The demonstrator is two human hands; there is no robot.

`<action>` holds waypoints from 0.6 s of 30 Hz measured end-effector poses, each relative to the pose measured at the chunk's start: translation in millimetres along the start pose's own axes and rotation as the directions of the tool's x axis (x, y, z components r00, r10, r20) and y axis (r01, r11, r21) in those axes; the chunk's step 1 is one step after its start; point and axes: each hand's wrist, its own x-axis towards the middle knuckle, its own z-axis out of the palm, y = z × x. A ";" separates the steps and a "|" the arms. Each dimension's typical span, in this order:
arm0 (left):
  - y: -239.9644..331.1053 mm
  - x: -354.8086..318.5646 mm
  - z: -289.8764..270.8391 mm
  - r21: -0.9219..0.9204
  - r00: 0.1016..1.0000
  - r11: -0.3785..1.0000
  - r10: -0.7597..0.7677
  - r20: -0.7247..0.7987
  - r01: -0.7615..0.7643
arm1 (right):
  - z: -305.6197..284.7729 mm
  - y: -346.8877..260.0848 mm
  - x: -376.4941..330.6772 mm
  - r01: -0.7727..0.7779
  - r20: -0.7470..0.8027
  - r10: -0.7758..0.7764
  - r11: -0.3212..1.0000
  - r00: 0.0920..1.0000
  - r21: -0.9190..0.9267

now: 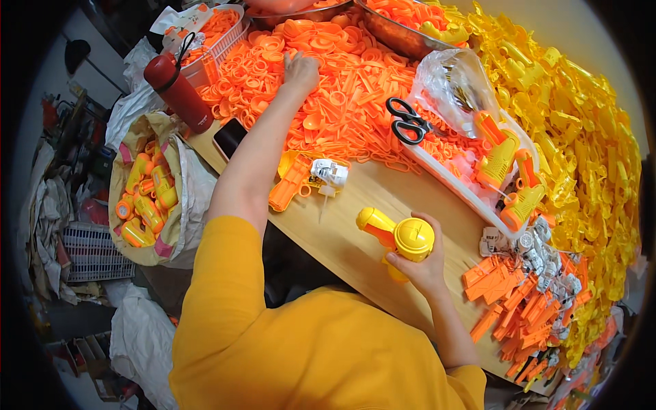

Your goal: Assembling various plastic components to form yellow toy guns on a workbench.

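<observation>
My right hand (425,265) grips a yellow toy gun (404,236) with a round yellow cap and an orange part, held above the table. Stretched far forward, my left hand (301,70) reaches into a heap of orange plastic rings and small parts (328,102). Its fingers are bent together at the heap's surface; what they hold, if anything, is too small to make out. Between my arms, on the wood, lies an orange gun half (290,182) beside a white mechanism with wires (329,173).
Yellow shells (567,123) are heaped on the right, above orange pieces and wired white units (526,287). Scissors (408,123) rest by a white tray (451,174) holding toy guns. A red bottle (178,92), phone (230,137) and bag of toy guns (188,232) are left.
</observation>
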 end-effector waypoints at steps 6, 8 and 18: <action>11.4 -28.1 -41.6 -0.413 0.920 0.905 -0.070 -0.386 -0.104 | 5.6 3.7 -1.6 0.032 -0.080 -0.039 0.996 0.996 -0.085; 33.7 -53.3 -65.4 -0.715 0.943 0.695 -0.186 -0.277 -0.073 | 8.6 -1.3 3.0 0.070 -0.107 -0.084 0.989 0.991 -0.129; 177.2 -195.9 -130.2 -0.963 0.916 0.246 0.349 0.196 0.112 | 22.9 -6.2 17.1 0.202 -0.134 -0.235 0.954 0.963 -0.223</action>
